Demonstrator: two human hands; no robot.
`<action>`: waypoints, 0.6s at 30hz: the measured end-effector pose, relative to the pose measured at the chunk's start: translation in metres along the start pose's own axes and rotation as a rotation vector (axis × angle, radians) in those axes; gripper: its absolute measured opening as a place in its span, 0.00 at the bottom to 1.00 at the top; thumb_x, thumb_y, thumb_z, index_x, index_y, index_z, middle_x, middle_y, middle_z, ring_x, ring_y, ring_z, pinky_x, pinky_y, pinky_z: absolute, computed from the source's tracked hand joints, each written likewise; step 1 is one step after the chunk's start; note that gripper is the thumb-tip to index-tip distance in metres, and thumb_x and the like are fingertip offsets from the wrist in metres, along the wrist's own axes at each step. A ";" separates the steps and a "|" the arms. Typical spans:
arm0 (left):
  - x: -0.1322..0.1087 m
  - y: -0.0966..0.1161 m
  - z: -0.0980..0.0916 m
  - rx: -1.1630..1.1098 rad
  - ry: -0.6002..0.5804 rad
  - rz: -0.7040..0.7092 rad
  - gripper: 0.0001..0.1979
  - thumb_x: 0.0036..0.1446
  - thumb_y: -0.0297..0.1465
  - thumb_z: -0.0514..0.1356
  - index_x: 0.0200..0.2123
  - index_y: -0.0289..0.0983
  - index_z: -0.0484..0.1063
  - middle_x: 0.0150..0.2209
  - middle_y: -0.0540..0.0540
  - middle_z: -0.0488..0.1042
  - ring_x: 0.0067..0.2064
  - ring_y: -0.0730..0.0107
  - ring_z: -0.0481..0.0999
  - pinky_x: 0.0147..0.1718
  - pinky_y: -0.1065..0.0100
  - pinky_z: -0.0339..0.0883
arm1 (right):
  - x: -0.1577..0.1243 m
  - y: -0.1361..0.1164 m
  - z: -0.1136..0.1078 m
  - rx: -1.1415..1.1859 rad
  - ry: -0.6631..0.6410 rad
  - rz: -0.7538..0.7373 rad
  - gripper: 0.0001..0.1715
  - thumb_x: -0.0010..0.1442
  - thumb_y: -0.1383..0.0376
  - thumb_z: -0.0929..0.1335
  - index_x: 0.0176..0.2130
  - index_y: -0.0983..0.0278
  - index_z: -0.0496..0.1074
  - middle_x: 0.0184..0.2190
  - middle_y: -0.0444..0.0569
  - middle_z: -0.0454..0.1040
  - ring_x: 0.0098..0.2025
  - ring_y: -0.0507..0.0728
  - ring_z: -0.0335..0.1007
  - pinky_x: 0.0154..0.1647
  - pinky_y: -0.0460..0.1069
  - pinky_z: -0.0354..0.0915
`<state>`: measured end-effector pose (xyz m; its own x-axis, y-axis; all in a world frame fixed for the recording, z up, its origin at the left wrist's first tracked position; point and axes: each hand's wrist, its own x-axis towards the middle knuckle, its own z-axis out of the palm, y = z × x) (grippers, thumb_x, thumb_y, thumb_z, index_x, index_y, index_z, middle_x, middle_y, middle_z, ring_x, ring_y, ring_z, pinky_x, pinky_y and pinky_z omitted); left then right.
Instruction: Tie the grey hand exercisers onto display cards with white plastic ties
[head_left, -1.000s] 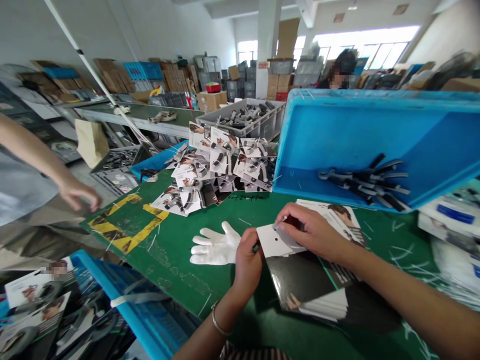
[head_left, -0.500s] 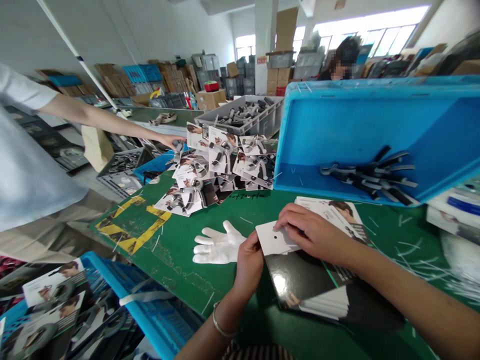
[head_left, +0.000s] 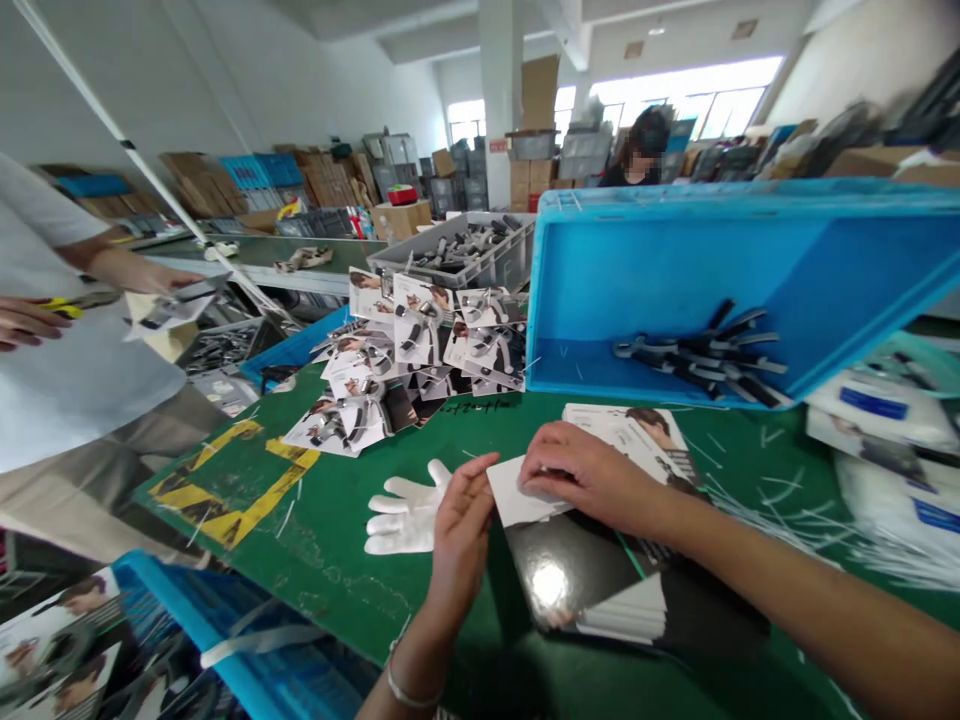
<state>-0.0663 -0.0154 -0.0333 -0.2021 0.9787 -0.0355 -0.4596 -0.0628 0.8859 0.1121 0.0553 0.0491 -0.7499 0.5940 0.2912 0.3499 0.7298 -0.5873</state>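
A stack of printed backing cards, black and white with glossy faces, lies in front of me on the green table. My right hand rests on the white upper part of the top card, its fingers bent together; what is under the fingertips is hidden. Along the stack's left edge, my left hand has its fingers stretched out, fingertips by the card's corner. Just beyond it lies a white glove, palm flat on the table. More cards with a person's picture show behind my right forearm.
A tilted blue crate holds several black-and-grey pliers-like tools. Carded tools are heaped left of it, before a grey bin. White ties lie scattered at right. A co-worker stands at left holding a card and a yellow-handled tool.
My left hand has let go of the card's edge and straightened its fingers. My right fingers now cover the card's hole. The co-worker's arm has drawn back from the heap, and the view has shifted.
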 end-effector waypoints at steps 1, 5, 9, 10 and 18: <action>0.003 0.004 -0.003 0.052 0.030 0.029 0.18 0.60 0.39 0.63 0.51 0.38 0.71 0.41 0.45 0.79 0.33 0.74 0.76 0.33 0.72 0.69 | 0.000 -0.001 -0.002 0.048 0.030 0.016 0.06 0.67 0.64 0.68 0.37 0.61 0.76 0.36 0.47 0.73 0.42 0.56 0.69 0.45 0.51 0.64; 0.019 0.018 -0.007 0.202 -0.109 -0.053 0.19 0.60 0.42 0.62 0.48 0.36 0.74 0.31 0.49 0.76 0.22 0.79 0.66 0.19 0.76 0.60 | -0.005 -0.011 -0.012 0.234 0.195 0.118 0.06 0.67 0.64 0.67 0.37 0.61 0.74 0.36 0.45 0.75 0.39 0.54 0.72 0.42 0.49 0.66; 0.021 0.034 0.009 0.113 -0.238 -0.268 0.18 0.56 0.39 0.66 0.46 0.34 0.75 0.24 0.51 0.71 0.20 0.76 0.66 0.16 0.75 0.61 | -0.026 -0.013 -0.032 0.185 0.366 0.053 0.06 0.67 0.63 0.67 0.42 0.58 0.75 0.38 0.46 0.76 0.41 0.55 0.73 0.44 0.50 0.67; 0.018 0.038 0.013 0.087 -0.186 -0.267 0.17 0.54 0.38 0.67 0.45 0.35 0.76 0.25 0.51 0.72 0.21 0.75 0.68 0.17 0.74 0.62 | -0.034 -0.005 -0.040 0.142 0.449 0.067 0.08 0.68 0.62 0.66 0.45 0.57 0.74 0.40 0.47 0.76 0.42 0.55 0.73 0.45 0.51 0.68; -0.021 0.024 0.029 0.284 -0.223 -0.463 0.18 0.47 0.43 0.71 0.34 0.37 0.75 0.19 0.50 0.71 0.17 0.74 0.66 0.16 0.75 0.55 | -0.108 0.188 -0.112 -0.595 0.472 0.848 0.12 0.68 0.66 0.65 0.49 0.68 0.72 0.48 0.56 0.75 0.49 0.59 0.73 0.51 0.55 0.69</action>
<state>-0.0479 -0.0321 0.0022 0.1656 0.9112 -0.3771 -0.2002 0.4055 0.8919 0.3220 0.1662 -0.0082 0.0971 0.9490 0.2999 0.9490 0.0025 -0.3154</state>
